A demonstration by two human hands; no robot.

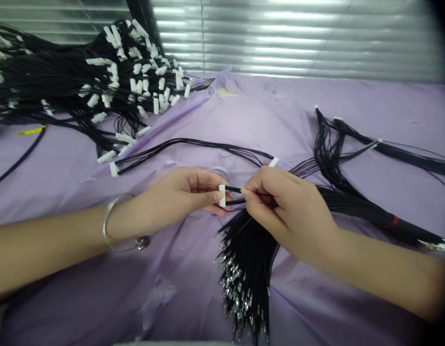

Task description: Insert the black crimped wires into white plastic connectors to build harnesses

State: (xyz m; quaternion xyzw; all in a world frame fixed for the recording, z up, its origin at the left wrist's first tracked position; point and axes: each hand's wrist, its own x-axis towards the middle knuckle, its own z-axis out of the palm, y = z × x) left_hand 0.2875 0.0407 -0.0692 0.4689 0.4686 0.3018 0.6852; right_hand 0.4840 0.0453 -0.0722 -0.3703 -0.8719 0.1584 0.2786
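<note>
A person's left hand [175, 199] pinches a small white connector [222, 196] between thumb and fingertips, above a tabletop covered in purple cloth [244, 110]. Just right of the connector, the right hand [283, 206] pinches thin black wires [234, 190] that run into it. Directly below the connector lies a thick wire bundle [244, 269], its loose ends tipped with metal terminals. Far up and left of the connector sits a heap of wired harnesses [99, 77] with white plugs. A silver bracelet [112, 226] circles the left wrist.
</note>
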